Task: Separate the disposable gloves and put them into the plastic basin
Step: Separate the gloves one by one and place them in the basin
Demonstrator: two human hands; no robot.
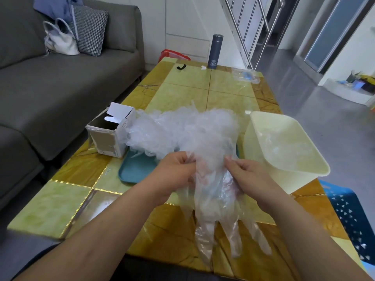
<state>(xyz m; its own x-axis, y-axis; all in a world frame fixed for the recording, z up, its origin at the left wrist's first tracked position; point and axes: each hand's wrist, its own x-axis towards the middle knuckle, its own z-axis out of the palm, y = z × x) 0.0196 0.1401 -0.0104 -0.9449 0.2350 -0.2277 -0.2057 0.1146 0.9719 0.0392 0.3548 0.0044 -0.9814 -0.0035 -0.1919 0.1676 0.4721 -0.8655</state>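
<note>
Left grip [178,165] and right grip [243,169] each pinch the cuff of the glove bunch [215,199], lower centre, apart from the pile [182,130]. Plastic basin [255,142] stands centre right. Risk: clinging film layers may not part, so several gloves could go in together.

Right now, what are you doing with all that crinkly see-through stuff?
A person is separating thin disposable gloves. The left hand and the right hand each pinch the top of a held bunch, its fingers hanging down over the table. Behind them a big pile of gloves lies on a teal tray. The cream plastic basin stands on the right, with what looks like clear plastic inside. An open cardboard box sits on the left.
</note>
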